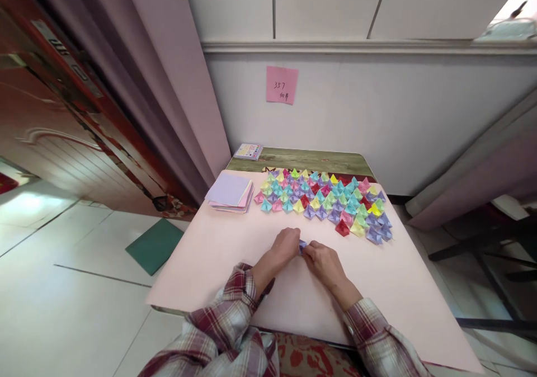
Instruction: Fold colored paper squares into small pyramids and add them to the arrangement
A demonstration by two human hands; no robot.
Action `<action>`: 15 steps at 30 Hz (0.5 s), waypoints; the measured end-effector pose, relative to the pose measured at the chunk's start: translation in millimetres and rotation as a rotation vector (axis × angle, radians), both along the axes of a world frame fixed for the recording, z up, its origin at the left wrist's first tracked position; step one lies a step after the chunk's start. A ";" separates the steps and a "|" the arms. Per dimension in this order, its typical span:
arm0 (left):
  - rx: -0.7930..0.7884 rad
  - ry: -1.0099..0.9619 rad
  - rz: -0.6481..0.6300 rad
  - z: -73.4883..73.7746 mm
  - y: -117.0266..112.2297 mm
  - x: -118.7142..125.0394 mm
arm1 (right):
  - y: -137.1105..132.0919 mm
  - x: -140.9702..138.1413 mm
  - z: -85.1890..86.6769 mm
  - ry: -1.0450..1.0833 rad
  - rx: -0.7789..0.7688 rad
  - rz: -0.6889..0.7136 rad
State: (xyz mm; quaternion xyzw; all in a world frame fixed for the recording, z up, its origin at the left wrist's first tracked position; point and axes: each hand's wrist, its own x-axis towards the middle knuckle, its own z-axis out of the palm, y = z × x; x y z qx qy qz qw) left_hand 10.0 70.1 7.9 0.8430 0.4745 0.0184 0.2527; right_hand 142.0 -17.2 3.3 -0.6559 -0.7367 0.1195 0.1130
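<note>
A small piece of folded purple paper (302,246) is pinched between my two hands, just above the pale pink table top. My left hand (286,245) grips its left side with curled fingers. On the other side my right hand (324,260) holds it between thumb and fingers. Much of the paper is hidden by the fingers. Beyond my hands, rows of small folded paper boats (321,197) in many colours cover the far part of the table. At the far left lies a stack of square paper sheets (230,191), lavender on top.
A packet with coloured print (249,151) lies at the table's back left corner. A pink note (282,85) is stuck on the wall. A green square sheet (155,245) lies on the floor at left. Dark metal legs (486,287) stand at right.
</note>
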 end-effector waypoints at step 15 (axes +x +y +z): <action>0.126 -0.503 0.203 -28.1 -21.0 -67.1 | -7.9 51.2 -23.6 0.158 0.335 -0.399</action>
